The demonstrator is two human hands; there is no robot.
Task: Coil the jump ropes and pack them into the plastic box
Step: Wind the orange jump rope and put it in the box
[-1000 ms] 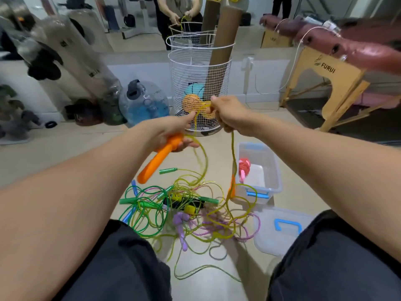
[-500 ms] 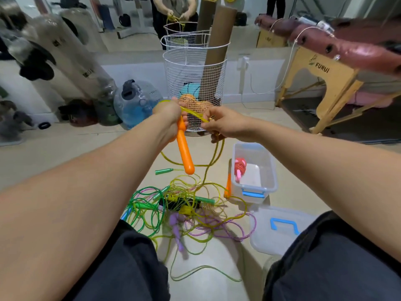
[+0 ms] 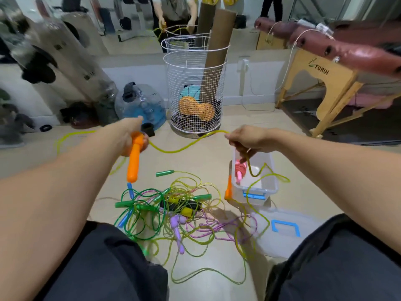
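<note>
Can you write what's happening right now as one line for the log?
left hand: grips orange handle | right hand: pinches yellow rope | plastic box: holds one pink rope | pile: tangled

- One head-worn wide-angle view, looking forward and down over both forearms
- Floor near at centre; mirrored wall across the top of the frame

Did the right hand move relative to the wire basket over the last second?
Yes. The right hand, pinching the yellow rope, has dropped below the wire basket and shifted right, now above the plastic box.
</note>
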